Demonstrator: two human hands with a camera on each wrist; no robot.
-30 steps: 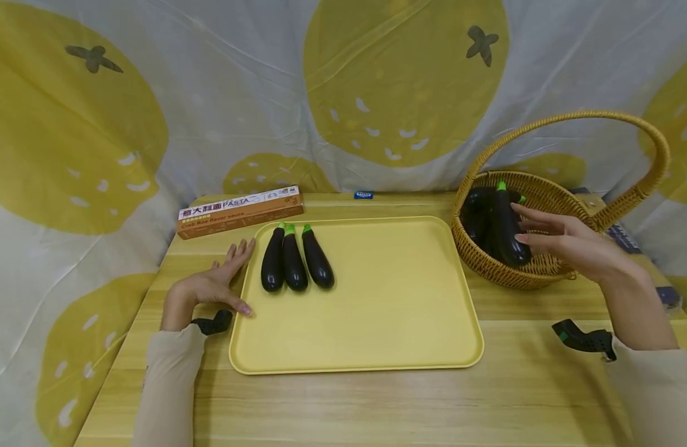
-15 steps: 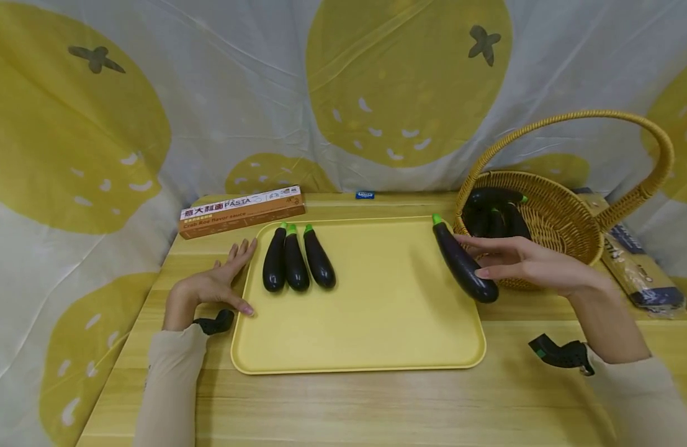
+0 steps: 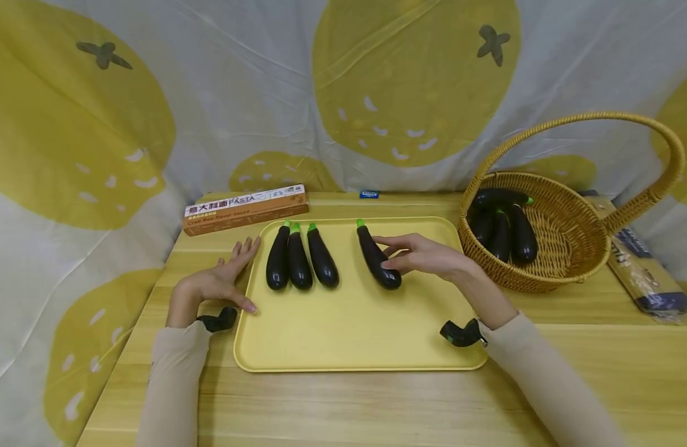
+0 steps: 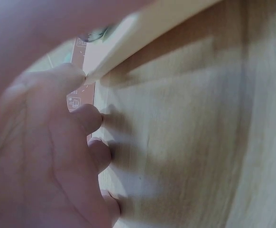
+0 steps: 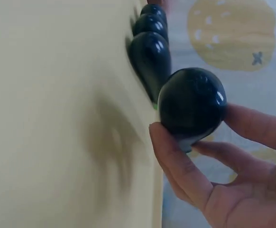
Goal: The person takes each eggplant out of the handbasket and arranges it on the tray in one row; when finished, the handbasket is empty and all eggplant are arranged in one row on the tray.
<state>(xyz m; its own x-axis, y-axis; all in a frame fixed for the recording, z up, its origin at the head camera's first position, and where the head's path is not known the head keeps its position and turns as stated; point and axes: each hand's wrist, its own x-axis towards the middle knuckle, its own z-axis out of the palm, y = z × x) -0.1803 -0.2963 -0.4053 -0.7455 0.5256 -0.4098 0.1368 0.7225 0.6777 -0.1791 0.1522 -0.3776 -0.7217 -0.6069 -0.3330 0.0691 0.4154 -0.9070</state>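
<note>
held eggplant (image 3: 373, 256): partly covered by right hand (image 3: 421, 256);
eggplants (image 3: 523, 236) in basket (image 3: 561, 279): overlapping, partly hidden;
wrapped package (image 3: 636, 273): partly behind basket;
blue packet (image 3: 368, 194): lettering too small to read;
left hand (image 4: 43, 156): cut off, blurred in left wrist view

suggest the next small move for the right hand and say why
I'd probably lower the glossy purple-black eggplant onto the yellow rectangular tray, just right of the three matching eggplants: the right hand pinches it clear of the tray, and bare surface lies beside those three.
</note>
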